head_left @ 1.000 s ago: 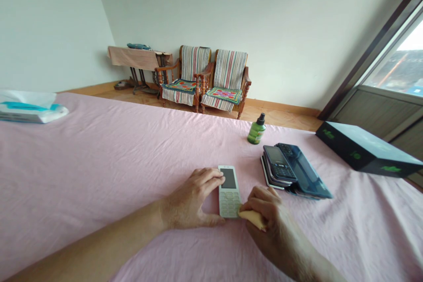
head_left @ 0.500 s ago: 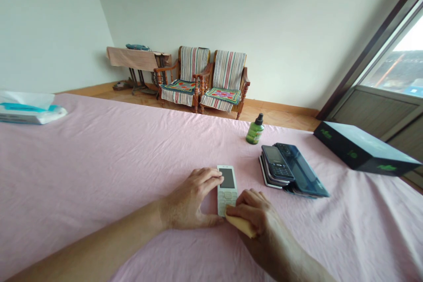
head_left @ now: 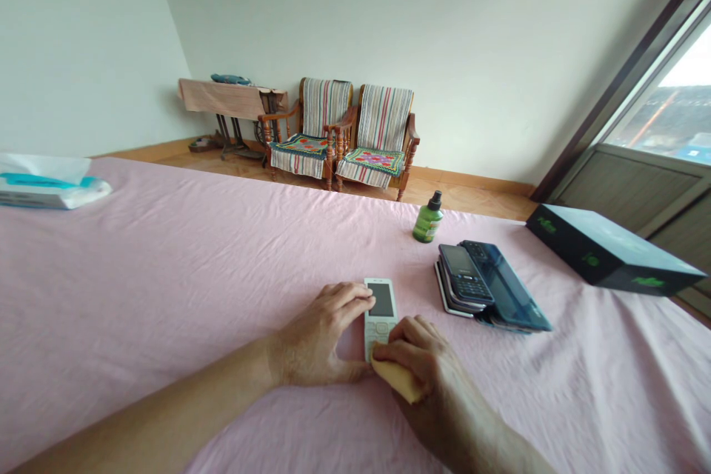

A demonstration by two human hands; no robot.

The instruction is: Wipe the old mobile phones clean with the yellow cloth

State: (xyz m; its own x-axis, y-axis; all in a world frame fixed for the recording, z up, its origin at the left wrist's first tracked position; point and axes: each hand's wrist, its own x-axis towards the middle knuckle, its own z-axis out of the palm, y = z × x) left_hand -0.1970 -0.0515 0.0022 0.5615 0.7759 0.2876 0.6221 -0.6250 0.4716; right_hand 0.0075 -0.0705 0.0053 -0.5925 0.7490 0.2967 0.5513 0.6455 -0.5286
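A white keypad phone (head_left: 381,301) lies face up on the pink cloth, its dark screen toward the far end. My left hand (head_left: 322,333) holds it from the left, fingertips at the upper left edge by the screen and thumb at the near bottom edge. My right hand (head_left: 438,378) is closed around a folded yellow cloth (head_left: 398,381) and presses it onto the lower keys. Cloth and fingers cover the lower right part of the keypad.
To the right sit a stack of keypad phones (head_left: 465,274) and larger dark smartphones (head_left: 508,285). Behind them stands a green spray bottle (head_left: 427,223). A black box (head_left: 611,248) is at far right, a tissue pack (head_left: 52,185) at far left, all on the pink tablecloth (head_left: 222,252).
My right hand and the yellow cloth have slid slightly left across the phone's lower keys. My left hand and the phone stay almost in place.
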